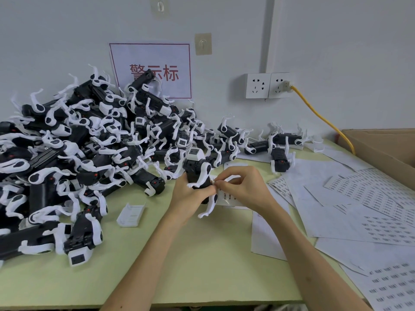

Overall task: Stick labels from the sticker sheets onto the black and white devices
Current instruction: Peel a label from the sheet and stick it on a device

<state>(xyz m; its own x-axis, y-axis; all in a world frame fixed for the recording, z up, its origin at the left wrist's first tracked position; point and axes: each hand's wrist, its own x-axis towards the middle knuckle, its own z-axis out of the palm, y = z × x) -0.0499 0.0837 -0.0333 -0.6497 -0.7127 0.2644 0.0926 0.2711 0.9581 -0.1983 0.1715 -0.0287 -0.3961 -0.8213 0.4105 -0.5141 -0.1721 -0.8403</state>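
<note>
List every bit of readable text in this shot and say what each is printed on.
"警示标": red characters on the wall sign, the middle one partly hidden by a piled device.
Rows of tiny print on the sticker sheets: too small to read.
Dark print on the small label card: blurred, unreadable.

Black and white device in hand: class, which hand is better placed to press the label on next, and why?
Right. The right hand pinches a small white label at the side of the black and white plastic device; the left hand grips the device, steadying it.
</note>
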